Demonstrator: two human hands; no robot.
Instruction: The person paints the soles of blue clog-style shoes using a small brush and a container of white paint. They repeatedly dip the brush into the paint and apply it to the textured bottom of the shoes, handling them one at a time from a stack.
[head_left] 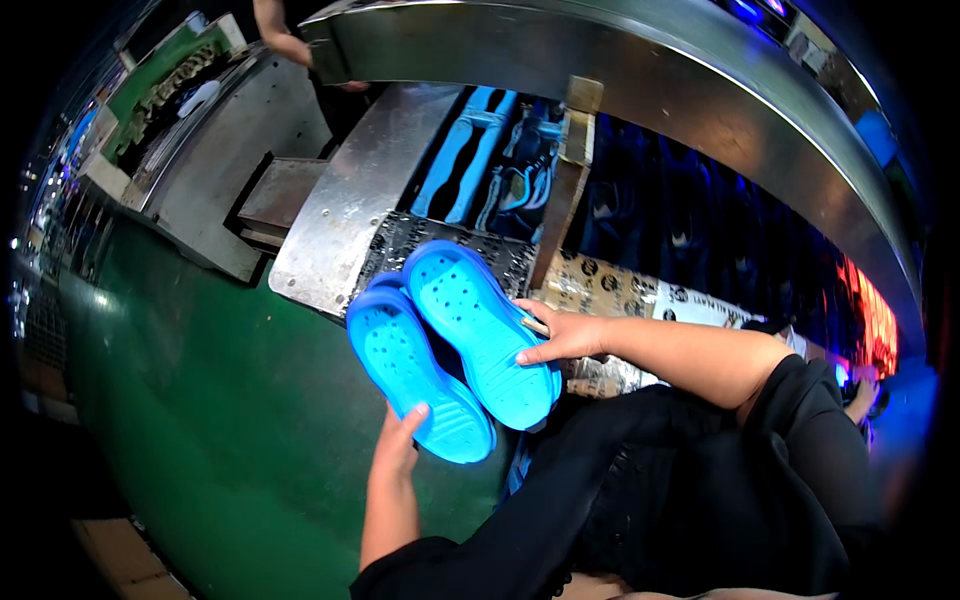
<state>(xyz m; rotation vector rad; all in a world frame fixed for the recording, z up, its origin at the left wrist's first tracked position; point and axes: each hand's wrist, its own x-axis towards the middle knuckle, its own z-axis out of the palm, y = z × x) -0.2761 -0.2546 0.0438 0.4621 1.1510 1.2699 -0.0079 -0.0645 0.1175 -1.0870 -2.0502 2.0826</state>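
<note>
Two bright blue perforated clog-type shoes lie side by side in the middle of the head view, one overlapping the other. My left hand grips the near end of the left shoe from below. My right hand holds the right edge of the right shoe, thumb and fingers pressed on its rim. Both shoes hover over the edge of a metal plate and the green machine surface.
Behind the shoes, blue mould shapes sit in a dark machine opening under a curved steel hood. Another person's hand rests at the top left by that hood. Printed wrapped material lies under my right forearm.
</note>
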